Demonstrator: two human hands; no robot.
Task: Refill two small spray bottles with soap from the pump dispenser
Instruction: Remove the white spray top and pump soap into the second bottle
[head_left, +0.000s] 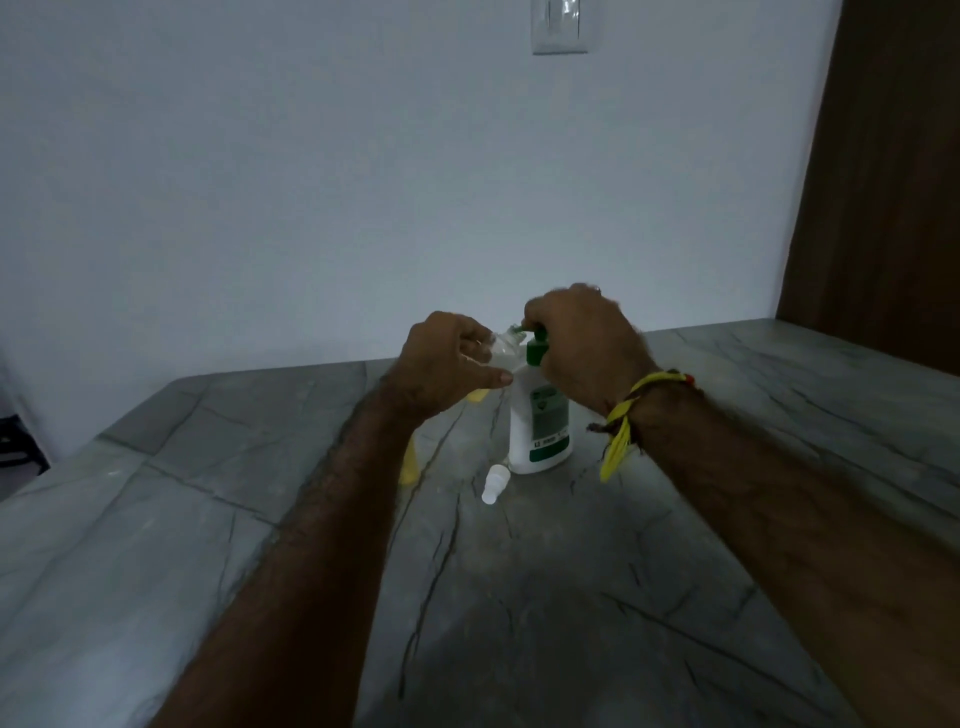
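We see the left hand (447, 358) grasping a clear spray bottle (501, 349), tilted with its open neck toward the dispenser (540, 415) spout. The dispenser stands upright on the worktop (571, 597); the right hand (582, 343) clasps its green pump. Its label is unreadable. A white cap (493, 483) lies nearby.

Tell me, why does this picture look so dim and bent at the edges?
Head view: the room is dim, with a brighter patch on the countertop in front of the pump dispenser; the wide-angle lens bows the counter edges and stretches both forearms; the left hand and right hand look soft, slightly blurred.
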